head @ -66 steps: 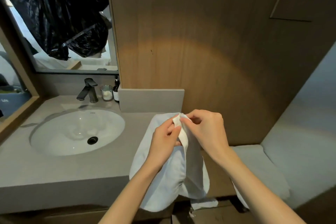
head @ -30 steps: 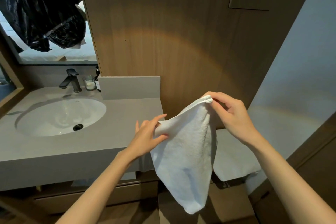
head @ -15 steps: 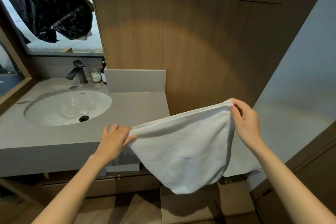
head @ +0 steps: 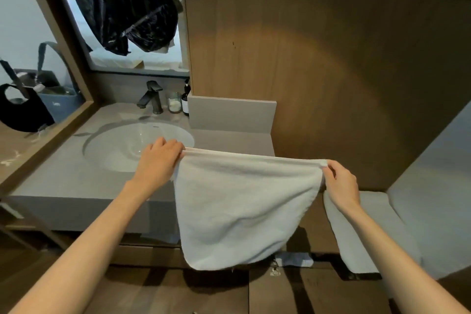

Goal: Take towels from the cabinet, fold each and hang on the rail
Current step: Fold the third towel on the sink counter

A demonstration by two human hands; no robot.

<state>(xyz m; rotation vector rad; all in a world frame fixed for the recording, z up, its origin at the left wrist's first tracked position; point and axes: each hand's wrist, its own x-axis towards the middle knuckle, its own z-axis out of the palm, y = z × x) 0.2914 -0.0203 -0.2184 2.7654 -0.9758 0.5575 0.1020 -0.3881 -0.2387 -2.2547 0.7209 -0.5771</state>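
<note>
A white terry-cloth towel [head: 242,206] is held stretched out in the air in front of the grey stone vanity counter [head: 63,173], its top edge pulled taut and level while the rest hangs down in a rounded fold. Its left corner is gripped by the curled fingers of the left hand [head: 159,160], just in front of the white oval sink basin [head: 122,145]. The right corner is pinched by the right hand [head: 340,186], beside another pale towel [head: 362,237] hanging at the right.

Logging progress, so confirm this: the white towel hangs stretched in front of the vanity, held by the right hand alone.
Not alone. In the head view the white towel hangs stretched in front of the vanity, held by both hands: left hand gripping one top corner, right hand pinching the other.
</note>
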